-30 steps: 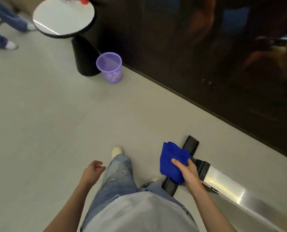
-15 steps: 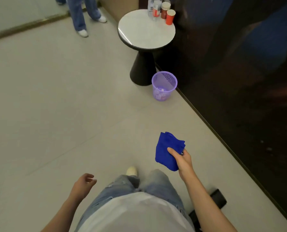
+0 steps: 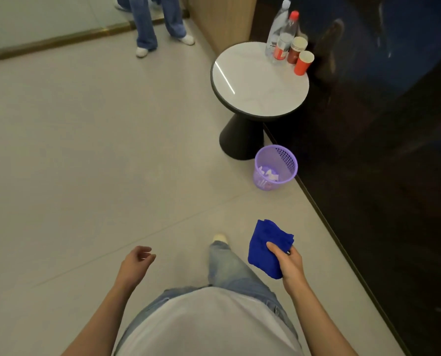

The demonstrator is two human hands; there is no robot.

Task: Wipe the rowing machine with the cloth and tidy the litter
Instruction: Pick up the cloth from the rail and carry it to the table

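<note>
Head view: right hand (image 3: 288, 265) fingers grip cloth (image 3: 263, 250); left hand (image 3: 135, 263) loosely curled, empty (bottle (image 3: 282, 46) label unreadable).

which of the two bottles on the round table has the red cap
The nearer bottle, next to the paper cups; its cap and label are red. The other bottle behind it has a pale cap.

blue cloth (image 3: 267, 246), perforated purple bin (image 3: 275, 167)
</note>
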